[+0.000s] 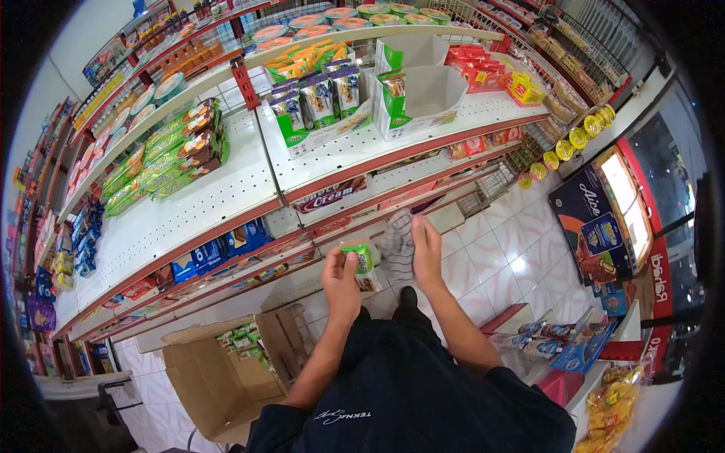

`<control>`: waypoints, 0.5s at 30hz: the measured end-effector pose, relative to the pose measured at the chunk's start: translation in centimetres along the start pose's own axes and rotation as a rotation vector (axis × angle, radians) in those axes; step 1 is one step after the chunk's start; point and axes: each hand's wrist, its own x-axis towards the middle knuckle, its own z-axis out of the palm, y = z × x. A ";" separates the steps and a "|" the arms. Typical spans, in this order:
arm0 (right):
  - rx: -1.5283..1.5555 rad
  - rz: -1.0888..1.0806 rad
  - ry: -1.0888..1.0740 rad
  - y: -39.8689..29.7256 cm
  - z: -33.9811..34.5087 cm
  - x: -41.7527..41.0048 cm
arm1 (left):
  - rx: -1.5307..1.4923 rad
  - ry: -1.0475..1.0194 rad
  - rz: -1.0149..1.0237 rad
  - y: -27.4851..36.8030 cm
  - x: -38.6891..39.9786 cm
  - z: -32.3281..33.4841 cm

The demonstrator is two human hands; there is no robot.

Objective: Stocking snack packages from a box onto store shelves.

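Note:
My left hand (341, 280) grips a small green and white Fitbar snack packet (363, 261) between thumb and fingers. A grey striped cloth (399, 244) hangs from my right hand (429, 255), close beside the packet. Both hands are in front of the shelf unit, over the tiled floor. On the top shelf (238, 175) stands a display box (308, 144) with upright snack bars in purple and white wrappers. To its right, a white and green display box (422, 122) holds a few bars at its left end.
An opened cardboard box (204, 385) with several green packets (246, 342) sits on the floor at lower left. Green biscuit packs (175, 153) are stacked on the left shelf. Red packets (473, 68) stand at the right end. An Aice freezer (595, 221) is at right.

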 end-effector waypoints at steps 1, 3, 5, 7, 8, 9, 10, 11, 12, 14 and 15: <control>0.022 -0.082 0.072 -0.5 0.7 -0.5 | -0.009 0.011 0.020 0.0 0.2 0.0; -0.137 -0.128 -0.150 1.3 0.9 -2.5 | -0.058 0.031 -0.003 0.0 0.6 0.5; -0.230 -0.214 -0.228 1.3 3.0 -4.4 | -0.107 0.052 -0.025 0.5 1.0 0.8; -0.277 -0.248 -0.264 0.4 2.6 -4.5 | -0.147 0.033 0.009 1.2 1.4 0.8; -0.326 -0.281 -0.302 0.2 2.3 -4.5 | -0.194 0.060 0.004 1.5 1.3 1.2; -0.324 -0.281 -0.302 0.1 1.8 -4.5 | -0.193 0.060 0.005 1.4 1.2 1.3; -0.365 -0.247 -0.340 0.0 1.3 -4.5 | -0.216 0.076 0.016 1.4 1.1 1.5; -0.405 -0.212 -0.379 -0.1 0.8 -4.4 | -0.240 0.092 0.027 1.4 1.1 1.5; -0.404 -0.211 -0.378 -0.3 0.4 -4.3 | -0.238 0.092 0.027 1.3 1.1 1.3; -0.338 -0.039 -0.438 -0.9 -0.4 -4.0 | -0.082 0.069 0.034 0.6 1.2 0.0; -0.337 -0.038 -0.436 -0.7 -1.0 -3.7 | -0.081 0.068 0.032 0.6 1.4 -0.6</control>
